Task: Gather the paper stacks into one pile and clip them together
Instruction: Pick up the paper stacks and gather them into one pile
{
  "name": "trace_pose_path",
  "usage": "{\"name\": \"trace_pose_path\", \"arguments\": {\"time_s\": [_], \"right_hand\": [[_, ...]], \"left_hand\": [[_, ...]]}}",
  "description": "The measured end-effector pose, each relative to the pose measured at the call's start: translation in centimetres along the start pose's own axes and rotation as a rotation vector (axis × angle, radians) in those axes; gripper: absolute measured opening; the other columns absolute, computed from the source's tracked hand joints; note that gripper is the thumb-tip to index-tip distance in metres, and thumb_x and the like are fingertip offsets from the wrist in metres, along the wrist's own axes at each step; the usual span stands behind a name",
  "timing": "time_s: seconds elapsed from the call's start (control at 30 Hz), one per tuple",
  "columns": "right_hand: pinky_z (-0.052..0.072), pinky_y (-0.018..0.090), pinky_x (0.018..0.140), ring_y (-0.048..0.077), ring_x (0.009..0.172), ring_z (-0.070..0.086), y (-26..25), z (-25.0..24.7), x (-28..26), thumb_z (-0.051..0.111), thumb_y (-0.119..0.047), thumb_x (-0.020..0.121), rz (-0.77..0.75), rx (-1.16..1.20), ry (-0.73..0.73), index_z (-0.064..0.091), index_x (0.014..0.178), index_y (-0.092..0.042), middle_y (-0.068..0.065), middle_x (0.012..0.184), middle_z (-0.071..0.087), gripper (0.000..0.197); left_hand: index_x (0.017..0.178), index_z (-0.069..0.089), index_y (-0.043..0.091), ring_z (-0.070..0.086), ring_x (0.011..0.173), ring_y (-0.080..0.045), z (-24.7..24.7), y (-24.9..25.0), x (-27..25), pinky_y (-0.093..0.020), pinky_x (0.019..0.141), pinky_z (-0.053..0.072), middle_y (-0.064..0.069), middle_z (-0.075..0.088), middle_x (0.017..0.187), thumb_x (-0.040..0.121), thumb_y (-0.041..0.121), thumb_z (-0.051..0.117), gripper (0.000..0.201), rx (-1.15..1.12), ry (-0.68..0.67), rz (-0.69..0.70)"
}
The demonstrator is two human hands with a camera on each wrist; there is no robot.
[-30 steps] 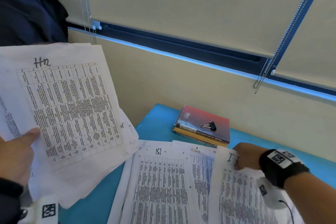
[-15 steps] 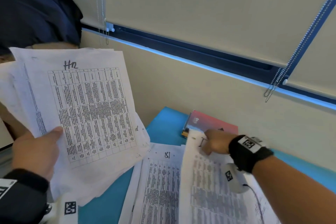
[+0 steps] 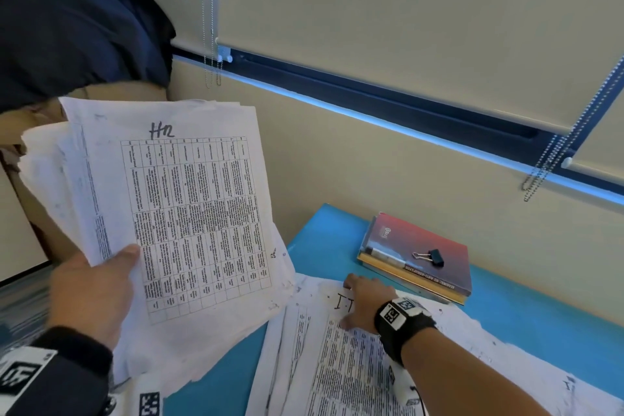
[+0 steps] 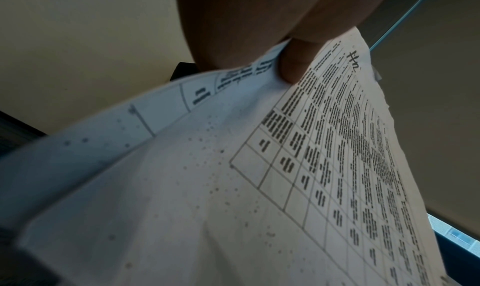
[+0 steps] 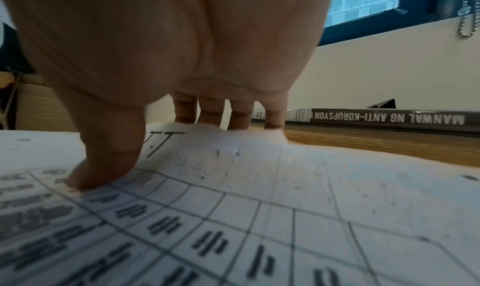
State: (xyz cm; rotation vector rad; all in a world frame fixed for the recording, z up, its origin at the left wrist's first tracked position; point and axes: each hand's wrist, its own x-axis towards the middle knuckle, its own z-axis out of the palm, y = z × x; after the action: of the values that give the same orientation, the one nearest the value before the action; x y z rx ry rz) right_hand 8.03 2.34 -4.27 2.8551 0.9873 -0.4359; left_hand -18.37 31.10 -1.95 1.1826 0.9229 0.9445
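clearly, a loose, floppy stack point(image 3: 189, 213) is held up at centre left, pinched near its lower edge by the left hand point(image 3: 91, 294), thumb on top. a second stack point(image 3: 337, 358) lies on the blue table point(image 3: 526, 324) at lower centre; its far edge is gripped by the right hand point(image 3: 363, 300), fingers point(image 5: 211, 112) curled over it, thumb pressed on the page. the sheets are judged light, limp and apt to slide, so they are best taken along one squared edge. a binder clip point(image 3: 430, 257) rests on books point(image 3: 418, 257) at right, below a beige wall and lowered blinds.
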Motion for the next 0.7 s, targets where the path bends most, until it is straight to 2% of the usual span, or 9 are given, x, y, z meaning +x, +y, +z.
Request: {"name": "trace_pose_path", "arguments": {"time_s": [0.13,0.23,0.3,0.37,0.47,0.53,0.6,0.63,0.7], "right_hand": [[0.045,0.040,0.093,0.026,0.112,0.053,-1.0,-0.8,-0.2,0.074,-0.045,0.077,-0.036,-0.067,-0.023,0.054,0.122,-0.018,0.003,0.115,0.055,0.056],[0.048,0.033,0.081,0.023,0.094,0.056,-1.3,-1.1,-0.4,0.070,-0.032,0.083,-0.060,-0.008,-0.035,0.059,0.112,-0.015,0.006,0.113,0.061,0.035],[0.047,0.032,0.084,0.023,0.098,0.056,-1.2,-1.3,-0.9,0.068,-0.028,0.084,-0.069,0.066,-0.042,0.055,0.121,-0.018,0.006,0.120,0.061,0.040],[0.046,0.034,0.096,0.024,0.117,0.056,-0.8,-1.9,-2.0,0.069,-0.028,0.083,-0.083,0.137,-0.047,0.048,0.135,-0.021,0.004,0.132,0.058,0.056],[0.046,0.034,0.100,0.021,0.114,0.060,0.6,-3.1,-3.9,0.072,-0.032,0.081,-0.083,0.180,-0.062,0.058,0.129,-0.021,0.000,0.126,0.064,0.052],[0.048,0.035,0.097,0.018,0.105,0.063,2.4,-3.9,-5.4,0.074,-0.034,0.079,-0.062,0.205,-0.088,0.065,0.118,-0.023,-0.004,0.116,0.069,0.041],[0.049,0.033,0.095,0.015,0.100,0.064,4.2,-4.7,-6.5,0.074,-0.032,0.078,-0.034,0.196,-0.104,0.067,0.113,-0.025,-0.007,0.110,0.070,0.036],[0.049,0.032,0.093,0.015,0.098,0.064,5.2,-5.0,-7.0,0.075,-0.032,0.077,-0.008,0.182,-0.105,0.067,0.110,-0.026,-0.007,0.108,0.071,0.035],[0.050,0.032,0.090,0.015,0.096,0.064,7.6,-5.3,-7.7,0.079,-0.033,0.073,0.073,0.163,-0.103,0.066,0.108,-0.026,-0.006,0.106,0.071,0.038]], "left_hand": [[0.113,0.065,0.024,0.063,0.105,-0.032,0.1,0.6,-0.4,-0.059,0.096,0.046,-0.002,0.069,0.114,0.090,0.028,0.069,0.024,0.007,0.005,-0.022],[0.112,0.067,0.023,0.066,0.101,-0.032,0.0,1.0,-0.9,-0.058,0.095,0.049,-0.001,0.071,0.109,0.091,0.026,0.069,0.022,0.002,-0.010,-0.003],[0.112,0.067,0.019,0.066,0.100,-0.033,0.1,1.4,-1.4,-0.057,0.095,0.049,-0.003,0.071,0.109,0.091,0.023,0.068,0.021,0.008,-0.009,0.013],[0.107,0.068,0.020,0.066,0.100,-0.034,0.3,1.7,-1.5,-0.058,0.095,0.049,-0.004,0.071,0.109,0.091,0.024,0.069,0.017,0.006,-0.013,0.027],[0.092,0.065,0.023,0.064,0.095,-0.028,1.1,1.9,-2.1,-0.052,0.094,0.047,-0.001,0.069,0.102,0.093,0.026,0.065,0.003,0.039,0.022,0.039],[0.090,0.065,0.025,0.064,0.090,-0.023,1.1,1.5,-1.4,-0.048,0.089,0.048,0.006,0.068,0.096,0.089,0.037,0.069,0.013,0.057,0.011,0.002],[0.102,0.068,0.028,0.066,0.096,-0.025,0.7,0.7,-0.5,-0.052,0.088,0.049,0.005,0.072,0.105,0.070,0.063,0.077,0.048,0.069,-0.040,-0.047],[0.100,0.066,0.023,0.064,0.096,-0.025,0.7,0.7,-0.5,-0.049,0.086,0.047,0.001,0.071,0.105,0.070,0.063,0.077,0.051,0.120,-0.088,-0.036],[0.096,0.060,0.018,0.056,0.088,-0.027,0.5,0.4,0.5,-0.047,0.077,0.044,-0.008,0.062,0.095,0.086,0.040,0.070,0.026,0.109,-0.069,0.033]]}}
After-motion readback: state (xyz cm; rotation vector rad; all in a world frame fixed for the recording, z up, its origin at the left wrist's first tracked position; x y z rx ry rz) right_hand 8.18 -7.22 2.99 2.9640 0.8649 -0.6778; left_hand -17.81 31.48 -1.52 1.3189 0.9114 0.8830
